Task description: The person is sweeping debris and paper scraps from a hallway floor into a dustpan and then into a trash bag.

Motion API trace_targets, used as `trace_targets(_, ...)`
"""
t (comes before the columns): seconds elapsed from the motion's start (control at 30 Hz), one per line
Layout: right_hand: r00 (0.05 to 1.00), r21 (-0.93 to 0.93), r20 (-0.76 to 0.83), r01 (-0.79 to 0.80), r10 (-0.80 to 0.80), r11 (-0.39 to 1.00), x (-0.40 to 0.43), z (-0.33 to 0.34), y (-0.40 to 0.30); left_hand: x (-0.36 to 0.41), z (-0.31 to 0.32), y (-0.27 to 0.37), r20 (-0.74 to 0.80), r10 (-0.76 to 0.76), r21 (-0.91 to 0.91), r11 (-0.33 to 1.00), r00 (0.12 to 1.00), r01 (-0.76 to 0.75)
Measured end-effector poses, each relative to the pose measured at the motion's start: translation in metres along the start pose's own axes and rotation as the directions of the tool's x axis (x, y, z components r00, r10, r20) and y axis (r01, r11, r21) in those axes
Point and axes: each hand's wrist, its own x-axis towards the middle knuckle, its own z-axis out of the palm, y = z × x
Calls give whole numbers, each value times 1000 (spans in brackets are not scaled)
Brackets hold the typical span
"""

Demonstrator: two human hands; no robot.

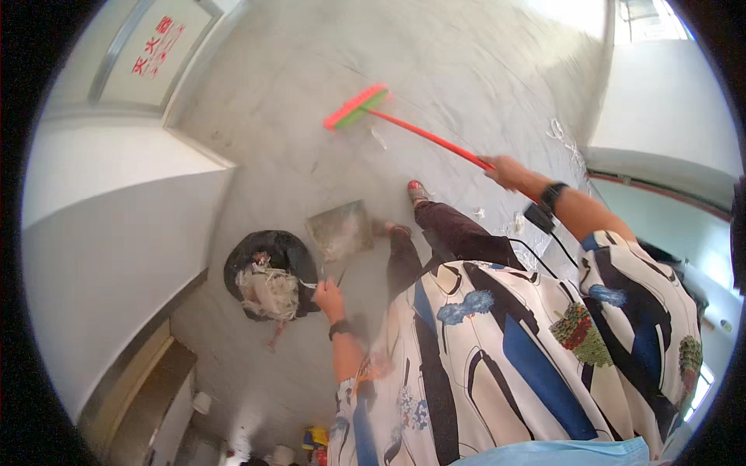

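My right hand (508, 172) grips the red handle of a push broom (431, 138). The broom's head (356, 108), green with pinkish-red bristles, lies out ahead on the floor. At lower left, my left hand (330, 298) is closed at the near end of a metal dustpan (341, 228), seemingly around its handle, which is mostly hidden. Pale dusty debris sits in the pan. Just left of that hand stands a black bag or bin (240, 256) holding a heap of whitish shredded scraps (269, 291). A pale strip of litter (379, 138) lies near the broom head.
Grey concrete floor (280, 145) spreads around my feet. A white wall corner (140, 175) juts in at left, below a cabinet panel with red writing (157, 49). White scraps (562, 134) lie along the right wall. A black cable (533, 256) hangs at my right side.
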Motion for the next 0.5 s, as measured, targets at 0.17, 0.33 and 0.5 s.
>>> trace_targets(0.17,996,50,-84,-29,33,998,91,-36,-48,30,-13,28,55,-28,45,999,998,25)
trace_targets(0.33,991,36,-74,-105,107,994,110,7,-8,61,-21,53,153,-155,4,988,976,157)
trace_targets(0.5,944,-38,-330,8,-20,999,44,15,19,160,-44,165,201,-24,24,1000,979,20)
